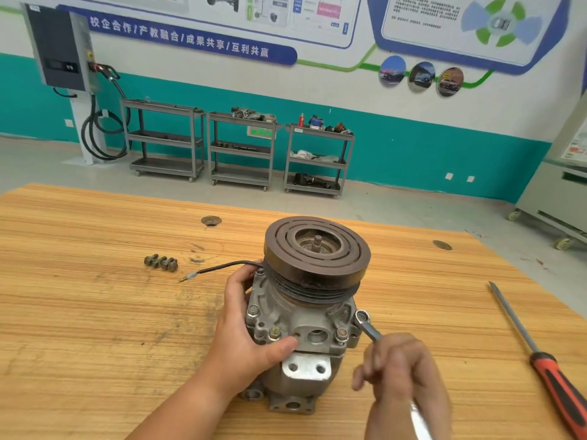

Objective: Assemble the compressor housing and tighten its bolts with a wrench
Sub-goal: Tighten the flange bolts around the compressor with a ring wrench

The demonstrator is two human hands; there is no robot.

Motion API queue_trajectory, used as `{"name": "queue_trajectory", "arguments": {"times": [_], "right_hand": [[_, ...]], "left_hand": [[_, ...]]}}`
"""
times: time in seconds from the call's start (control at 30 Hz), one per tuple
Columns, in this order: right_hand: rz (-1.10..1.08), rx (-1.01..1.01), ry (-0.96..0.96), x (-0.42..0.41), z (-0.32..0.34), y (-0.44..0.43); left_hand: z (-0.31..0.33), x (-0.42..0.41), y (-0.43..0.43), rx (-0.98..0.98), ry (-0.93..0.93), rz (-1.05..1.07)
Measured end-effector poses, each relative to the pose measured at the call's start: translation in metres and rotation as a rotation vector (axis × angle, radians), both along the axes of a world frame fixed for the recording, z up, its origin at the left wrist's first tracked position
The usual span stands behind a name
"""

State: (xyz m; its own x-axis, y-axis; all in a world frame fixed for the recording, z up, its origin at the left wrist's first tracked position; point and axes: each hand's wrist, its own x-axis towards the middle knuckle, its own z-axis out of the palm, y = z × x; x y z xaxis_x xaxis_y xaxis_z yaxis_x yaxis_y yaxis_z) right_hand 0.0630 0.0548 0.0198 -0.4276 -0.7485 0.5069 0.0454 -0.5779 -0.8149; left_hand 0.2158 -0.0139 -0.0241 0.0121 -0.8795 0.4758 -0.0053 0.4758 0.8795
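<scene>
Tightening step: the left grip clasped the grey cast-metal compressor housing. The right grip held a silver ring wrench at the housing's right, which probably next needed seating squarely on a bolt.

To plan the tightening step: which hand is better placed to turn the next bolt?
Right hand: it grips the wrench, ring end beside the compressor housing. Left hand holds that housing.

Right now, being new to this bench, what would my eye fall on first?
The compressor stands on the table, dark pulley on top, the left hand steadying it. The right hand holds a wrench at its right flange. Loose bolts lie left, a screwdriver right.
</scene>
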Motion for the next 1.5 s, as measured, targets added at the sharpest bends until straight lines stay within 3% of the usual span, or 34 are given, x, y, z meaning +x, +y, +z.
{"name": "queue_trajectory", "arguments": {"times": [0.1, 0.2, 0.3, 0.4, 0.5, 0.63, 0.73, 1.0, 1.23, 1.3, 1.4, 1.5], "right_hand": [[0.032, -0.11, 0.015, 0.012, 0.003, 0.012], [0.187, -0.163, -0.127, -0.013, 0.021, 0.007], [0.463, 0.007, -0.36, -0.042, 0.033, -0.017], [0.74, 0.242, -0.463, -0.063, 0.035, -0.055], [1.146, 0.334, -0.605, -0.072, 0.026, -0.086], [1.454, 0.42, -0.624, -0.068, 0.025, -0.108], [1.55, 0.534, -0.621, -0.064, 0.027, -0.116], [1.495, 0.676, -0.573, -0.073, 0.034, -0.129], [1.467, 0.595, -0.576, -0.072, 0.03, -0.124], [1.289, 0.57, -0.565, -0.071, 0.032, -0.115], [0.831, 0.506, -0.55, -0.065, 0.033, -0.088], [0.47, 0.332, -0.615, -0.055, 0.025, -0.057]], "left_hand": [[0.001, 0.0, 0.001, 0.006, -0.014, 0.001], [-0.001, 0.0, 0.001, 0.012, -0.011, -0.01], [-0.002, 0.0, -0.001, 0.007, -0.01, -0.007], [-0.003, 0.001, -0.002, 0.006, -0.005, -0.015], [-0.002, 0.001, -0.002, -0.001, -0.011, -0.015], [-0.003, 0.002, -0.003, 0.004, -0.025, -0.005], [-0.003, 0.003, -0.003, 0.022, -0.018, -0.012], [-0.005, 0.004, -0.004, 0.036, -0.007, -0.016], [-0.006, 0.005, -0.006, 0.012, -0.021, -0.006], [-0.008, 0.005, -0.007, 0.0, -0.023, -0.01], [-0.005, 0.004, -0.005, 0.011, -0.016, -0.01], [-0.002, 0.001, -0.004, 0.026, -0.006, -0.017]]}}
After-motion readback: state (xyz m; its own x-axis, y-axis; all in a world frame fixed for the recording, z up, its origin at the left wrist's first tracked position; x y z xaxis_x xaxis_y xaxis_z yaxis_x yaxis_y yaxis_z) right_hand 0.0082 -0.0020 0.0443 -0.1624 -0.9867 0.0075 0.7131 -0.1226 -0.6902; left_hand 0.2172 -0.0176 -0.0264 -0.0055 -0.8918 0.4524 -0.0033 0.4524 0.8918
